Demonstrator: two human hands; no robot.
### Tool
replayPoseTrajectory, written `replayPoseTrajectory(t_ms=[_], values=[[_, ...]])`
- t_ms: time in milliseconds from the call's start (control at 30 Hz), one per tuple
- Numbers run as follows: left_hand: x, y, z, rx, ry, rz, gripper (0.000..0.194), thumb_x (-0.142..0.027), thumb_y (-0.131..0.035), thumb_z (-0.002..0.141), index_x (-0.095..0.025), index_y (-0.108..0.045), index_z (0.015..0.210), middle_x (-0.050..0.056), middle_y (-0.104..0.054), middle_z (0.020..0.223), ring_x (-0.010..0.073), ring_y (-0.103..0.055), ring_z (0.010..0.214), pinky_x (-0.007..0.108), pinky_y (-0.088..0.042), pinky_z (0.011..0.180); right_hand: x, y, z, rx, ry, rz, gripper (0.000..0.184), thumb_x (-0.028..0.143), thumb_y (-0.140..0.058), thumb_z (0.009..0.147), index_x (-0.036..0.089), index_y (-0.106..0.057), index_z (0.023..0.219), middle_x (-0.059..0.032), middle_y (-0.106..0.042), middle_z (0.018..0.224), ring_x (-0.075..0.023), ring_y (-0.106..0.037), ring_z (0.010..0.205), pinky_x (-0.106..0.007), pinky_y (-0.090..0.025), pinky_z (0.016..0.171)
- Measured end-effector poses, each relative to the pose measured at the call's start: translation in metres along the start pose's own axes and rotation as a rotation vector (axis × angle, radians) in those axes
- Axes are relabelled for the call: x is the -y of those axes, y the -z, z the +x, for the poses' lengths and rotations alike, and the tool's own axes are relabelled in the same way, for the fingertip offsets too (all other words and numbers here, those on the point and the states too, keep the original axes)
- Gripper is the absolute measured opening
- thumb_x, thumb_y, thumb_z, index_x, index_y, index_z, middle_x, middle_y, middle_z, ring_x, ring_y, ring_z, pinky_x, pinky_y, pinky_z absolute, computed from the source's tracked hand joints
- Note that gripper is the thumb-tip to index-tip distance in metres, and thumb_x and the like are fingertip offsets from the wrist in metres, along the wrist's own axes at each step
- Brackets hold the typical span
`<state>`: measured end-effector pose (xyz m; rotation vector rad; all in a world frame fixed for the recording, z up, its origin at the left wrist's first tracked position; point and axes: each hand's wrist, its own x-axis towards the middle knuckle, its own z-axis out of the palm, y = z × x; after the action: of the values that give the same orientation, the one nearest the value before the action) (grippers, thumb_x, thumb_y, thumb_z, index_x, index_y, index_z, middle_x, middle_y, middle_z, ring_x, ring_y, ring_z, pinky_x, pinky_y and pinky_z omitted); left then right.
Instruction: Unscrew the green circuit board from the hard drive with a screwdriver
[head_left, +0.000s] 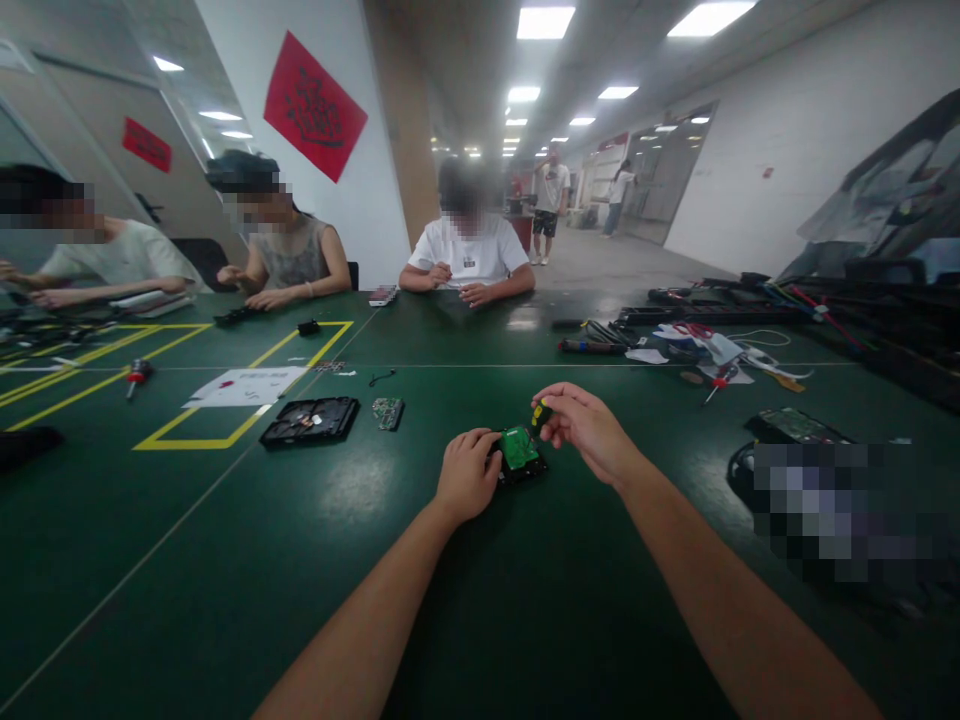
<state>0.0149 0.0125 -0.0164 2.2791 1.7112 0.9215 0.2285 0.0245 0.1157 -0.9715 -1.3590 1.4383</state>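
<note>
A hard drive [534, 468] with its green circuit board facing up lies on the table in front of me. My left hand [471, 470] grips its left side, fingers curled over the edge. In my right hand [581, 425] is a short screwdriver [539, 414] with a yellow and black handle, pinched between fingers and thumb and pointing down at the board's right part. Whether its tip touches a screw is too small to tell. To the left sit a loose green circuit board [388, 413] and a black casing [310, 421] with small parts inside.
A red screwdriver [138, 374] and a white paper [247, 386] lie on the left. Cables, tools and a second red-handled screwdriver [717, 385] are on the right, near another circuit board [802, 425]. Several people sit across the green table [360, 580].
</note>
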Motion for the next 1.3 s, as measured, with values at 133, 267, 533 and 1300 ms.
replayPoseTrajectory(t_ms=[133, 267, 533, 1300], values=[[0.0011, -0.0012, 0.0004, -0.002, 0.002, 0.002, 0.035, -0.030, -0.053, 0.101, -0.027, -0.063, 0.135, 0.008, -0.064, 0.137, 0.0280, -0.056, 0.129, 0.050, -0.040, 0.113, -0.0010, 0.0006, 0.0017, -0.010, 0.001, -0.026, 0.023, 0.036, -0.063, 0.091, 0.020, -0.073, 0.103, 0.0017, -0.057, 0.064, -0.0112, -0.052, 0.052, -0.022, -0.032, 0.043], [0.0010, -0.0013, 0.0004, -0.004, 0.003, 0.001, 0.035, -0.030, -0.054, 0.101, -0.027, -0.063, 0.135, 0.008, -0.064, 0.138, 0.0277, -0.056, 0.129, 0.049, -0.041, 0.113, -0.0035, -0.0004, 0.0020, -0.007, 0.013, 0.002, 0.025, 0.042, -0.065, 0.092, 0.020, -0.072, 0.102, -0.0029, -0.067, 0.081, -0.0116, -0.058, 0.058, -0.023, -0.040, 0.047], [-0.0008, 0.0004, 0.0000, 0.002, 0.011, 0.008, 0.035, -0.031, -0.053, 0.102, -0.028, -0.063, 0.135, 0.008, -0.064, 0.137, 0.0288, -0.056, 0.128, 0.051, -0.040, 0.113, -0.0039, 0.0004, 0.0011, -0.017, 0.035, -0.064, 0.021, 0.038, -0.075, 0.085, 0.021, -0.066, 0.092, -0.0054, -0.075, 0.098, -0.0102, -0.057, 0.058, -0.023, -0.039, 0.045], [0.0013, -0.0015, 0.0007, 0.009, 0.003, 0.016, 0.036, -0.030, -0.052, 0.102, -0.028, -0.062, 0.136, 0.007, -0.063, 0.139, 0.0276, -0.055, 0.130, 0.049, -0.040, 0.113, 0.0010, -0.0012, 0.0000, -0.018, 0.008, 0.039, 0.014, 0.030, -0.066, 0.087, 0.020, -0.068, 0.097, -0.0050, -0.073, 0.101, -0.0102, -0.064, 0.052, -0.020, -0.039, 0.037]])
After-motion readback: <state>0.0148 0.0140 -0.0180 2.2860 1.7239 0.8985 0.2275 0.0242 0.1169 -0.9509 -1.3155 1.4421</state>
